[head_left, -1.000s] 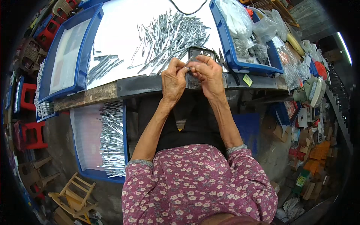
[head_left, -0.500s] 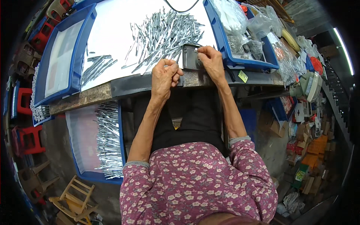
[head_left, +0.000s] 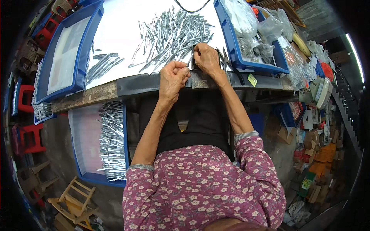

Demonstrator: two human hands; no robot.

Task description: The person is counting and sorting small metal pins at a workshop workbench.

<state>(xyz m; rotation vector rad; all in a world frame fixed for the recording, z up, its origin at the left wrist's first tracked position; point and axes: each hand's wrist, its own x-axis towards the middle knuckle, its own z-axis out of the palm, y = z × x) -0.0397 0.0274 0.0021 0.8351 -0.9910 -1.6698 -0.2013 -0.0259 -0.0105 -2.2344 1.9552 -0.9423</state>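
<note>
Hands [head_left: 172,81] at table's front edge [head_left: 135,87]

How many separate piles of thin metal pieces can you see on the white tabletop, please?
2: a large pile in the middle, and a smaller pile to its left, beside a blue tray. Some pieces may be hidden behind the right hand.

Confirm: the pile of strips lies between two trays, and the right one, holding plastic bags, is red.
The head view shows the right tray is blue, not red; it does hold plastic bags, and the pile lies between it and the left tray.
</note>
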